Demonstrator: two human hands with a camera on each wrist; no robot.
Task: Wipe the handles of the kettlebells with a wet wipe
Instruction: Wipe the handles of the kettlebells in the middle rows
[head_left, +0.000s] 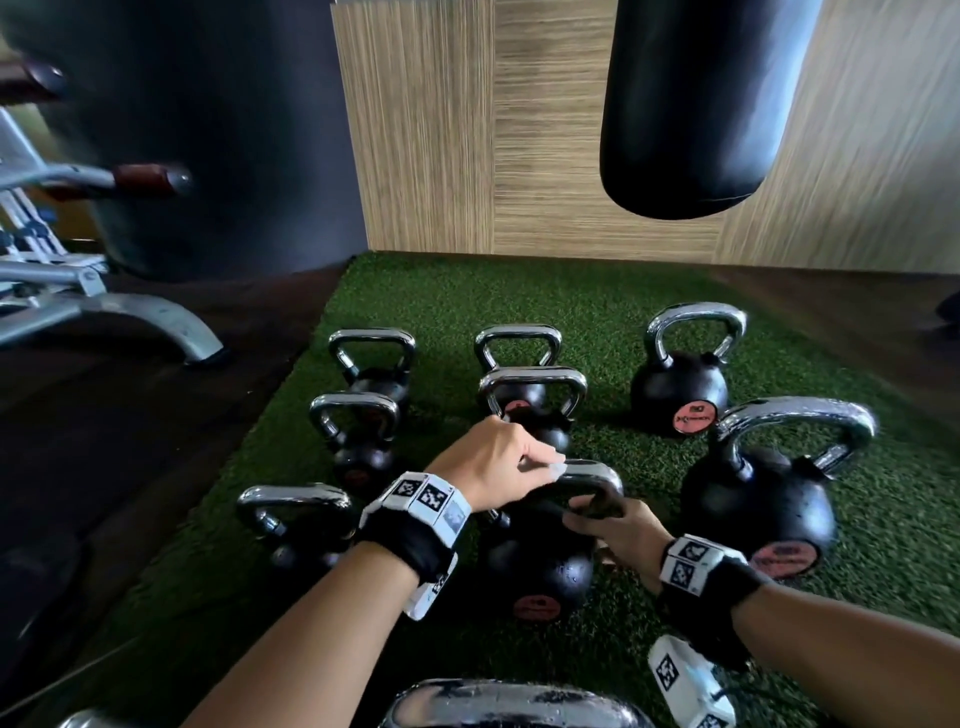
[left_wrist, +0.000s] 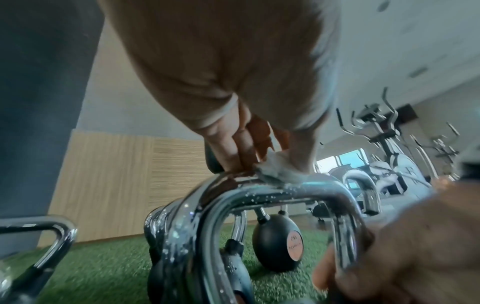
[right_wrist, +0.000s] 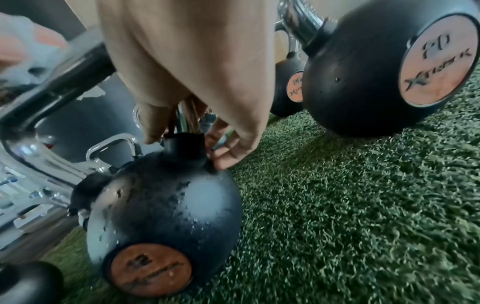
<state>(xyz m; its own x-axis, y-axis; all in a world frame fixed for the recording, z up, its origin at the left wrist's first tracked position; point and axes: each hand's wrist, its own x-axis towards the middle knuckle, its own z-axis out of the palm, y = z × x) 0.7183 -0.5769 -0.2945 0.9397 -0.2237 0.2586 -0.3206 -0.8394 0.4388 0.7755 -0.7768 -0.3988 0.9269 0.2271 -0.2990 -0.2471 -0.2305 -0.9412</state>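
Several black kettlebells with chrome handles stand on green turf (head_left: 597, 291). The middle front kettlebell (head_left: 540, 571) has a wet chrome handle (head_left: 592, 475). My left hand (head_left: 493, 462) pinches a crumpled white wet wipe (head_left: 553, 470) and presses it on top of that handle (left_wrist: 272, 191); the wipe (left_wrist: 280, 170) shows under my fingers. My right hand (head_left: 618, 530) grips the handle's right leg near the black base (right_wrist: 184, 144), fingers curled round it. The kettlebell body (right_wrist: 166, 216) is speckled with droplets.
A larger kettlebell (head_left: 758, 504) stands close on the right, another (head_left: 680, 389) behind it. Smaller ones (head_left: 358, 431) sit to the left and back. A black punching bag (head_left: 691, 114) hangs ahead by the wood wall. A bench frame (head_left: 130, 317) stands left. One chrome handle (head_left: 509, 701) lies nearest me.
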